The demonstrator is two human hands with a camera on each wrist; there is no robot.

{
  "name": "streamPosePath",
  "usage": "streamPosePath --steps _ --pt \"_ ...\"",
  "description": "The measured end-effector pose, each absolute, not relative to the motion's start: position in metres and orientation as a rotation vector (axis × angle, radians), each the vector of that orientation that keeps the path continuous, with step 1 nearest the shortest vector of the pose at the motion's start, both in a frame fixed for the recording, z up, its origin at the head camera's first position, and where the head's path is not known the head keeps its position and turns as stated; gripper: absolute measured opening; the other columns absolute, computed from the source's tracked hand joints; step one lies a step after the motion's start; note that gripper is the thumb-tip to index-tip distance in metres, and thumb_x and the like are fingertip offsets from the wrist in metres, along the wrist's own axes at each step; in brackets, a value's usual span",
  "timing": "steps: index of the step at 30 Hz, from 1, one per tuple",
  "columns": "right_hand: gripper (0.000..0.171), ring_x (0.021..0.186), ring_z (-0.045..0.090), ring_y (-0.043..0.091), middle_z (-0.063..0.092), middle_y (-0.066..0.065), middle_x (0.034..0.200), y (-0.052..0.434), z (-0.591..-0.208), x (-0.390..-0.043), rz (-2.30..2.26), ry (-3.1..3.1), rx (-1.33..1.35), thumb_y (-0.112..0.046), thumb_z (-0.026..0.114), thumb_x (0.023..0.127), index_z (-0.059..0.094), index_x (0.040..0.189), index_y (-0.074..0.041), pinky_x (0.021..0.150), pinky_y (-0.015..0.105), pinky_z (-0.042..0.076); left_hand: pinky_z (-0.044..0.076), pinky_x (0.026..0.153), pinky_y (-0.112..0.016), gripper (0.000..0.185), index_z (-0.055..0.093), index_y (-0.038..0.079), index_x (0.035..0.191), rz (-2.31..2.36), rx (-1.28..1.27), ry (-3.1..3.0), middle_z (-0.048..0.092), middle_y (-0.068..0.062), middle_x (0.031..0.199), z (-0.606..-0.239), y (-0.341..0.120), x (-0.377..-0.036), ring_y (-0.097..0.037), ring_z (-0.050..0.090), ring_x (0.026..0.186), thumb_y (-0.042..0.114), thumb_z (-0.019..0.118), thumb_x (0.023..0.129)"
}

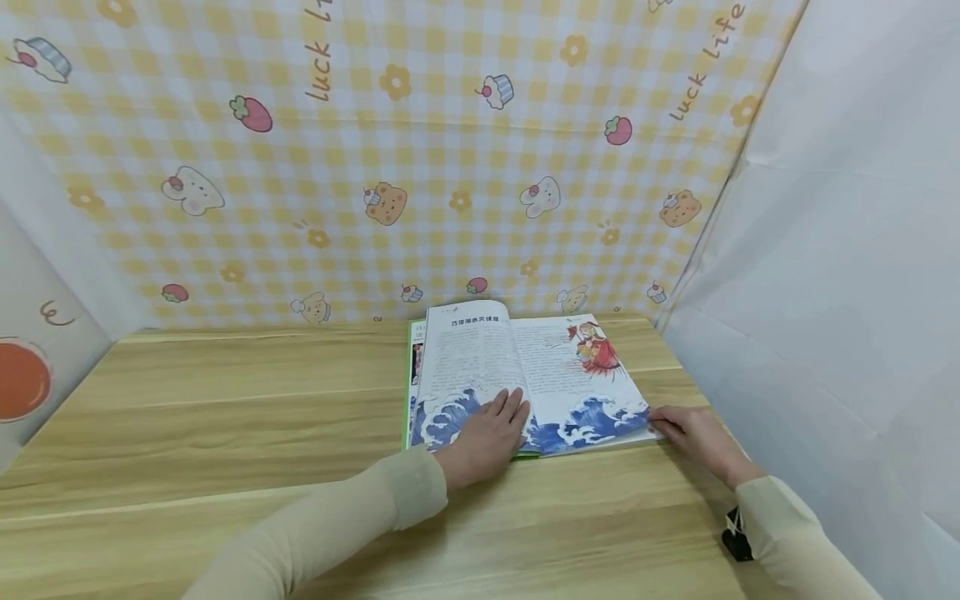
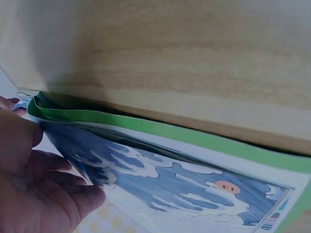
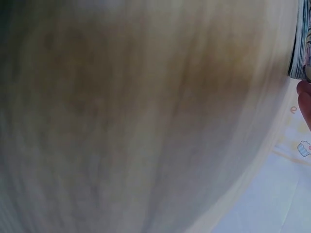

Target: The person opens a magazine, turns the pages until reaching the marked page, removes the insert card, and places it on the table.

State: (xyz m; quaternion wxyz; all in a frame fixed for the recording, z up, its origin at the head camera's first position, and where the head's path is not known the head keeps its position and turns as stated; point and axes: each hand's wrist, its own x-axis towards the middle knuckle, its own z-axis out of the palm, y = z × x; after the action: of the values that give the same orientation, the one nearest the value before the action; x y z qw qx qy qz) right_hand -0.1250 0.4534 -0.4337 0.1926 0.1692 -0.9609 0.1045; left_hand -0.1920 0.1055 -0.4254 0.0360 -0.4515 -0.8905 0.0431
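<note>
An open book point(image 1: 551, 367) with a green cover edge lies towards the back of the table. Blue waves run along the bottom of both pages, and a figure in red is printed at the upper right. My left hand point(image 1: 491, 433) rests on the lower part of the left page near the spine, fingers extended. In the left wrist view the left hand point(image 2: 43, 194) is beside the wave picture point(image 2: 189, 179). At the right page's lower corner, my right hand point(image 1: 697, 437) pinches the page edge. Only its fingertips point(image 3: 305, 99) show in the right wrist view, by the book's page block point(image 3: 299, 43).
The wood-grain table point(image 1: 225, 417) extends left and in front of the book. A yellow checked cloth point(image 1: 450, 150) hangs behind it, and a white sheet point(image 1: 840, 250) borders the right side. A small black object point(image 1: 737, 537) is at the right sleeve.
</note>
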Motion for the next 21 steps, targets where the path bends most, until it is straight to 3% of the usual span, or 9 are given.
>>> streamPosePath --steps 14,21 --pt "0.021 0.082 0.069 0.032 0.073 0.011 0.092 0.452 -0.431 -0.122 0.338 -2.678 0.454 0.008 0.069 0.076 0.072 0.092 -0.006 0.071 0.041 0.055 0.027 0.113 -0.034 0.057 0.031 0.009 0.147 0.261 -1.396 -2.768 0.031 -0.008 0.152 -0.42 0.139 -0.186 -0.025 0.025 0.142 0.044 0.029 0.101" --pt "0.021 0.081 0.069 0.031 0.073 0.011 0.091 0.451 -0.428 -0.122 0.371 -2.673 0.464 0.008 0.069 0.075 0.072 0.092 -0.005 0.07 0.04 0.055 0.032 0.109 -0.031 0.054 0.044 0.012 0.14 0.376 -1.369 -2.749 0.048 -0.003 0.139 -0.418 0.165 -0.176 -0.018 0.041 0.132 0.047 0.035 0.099"
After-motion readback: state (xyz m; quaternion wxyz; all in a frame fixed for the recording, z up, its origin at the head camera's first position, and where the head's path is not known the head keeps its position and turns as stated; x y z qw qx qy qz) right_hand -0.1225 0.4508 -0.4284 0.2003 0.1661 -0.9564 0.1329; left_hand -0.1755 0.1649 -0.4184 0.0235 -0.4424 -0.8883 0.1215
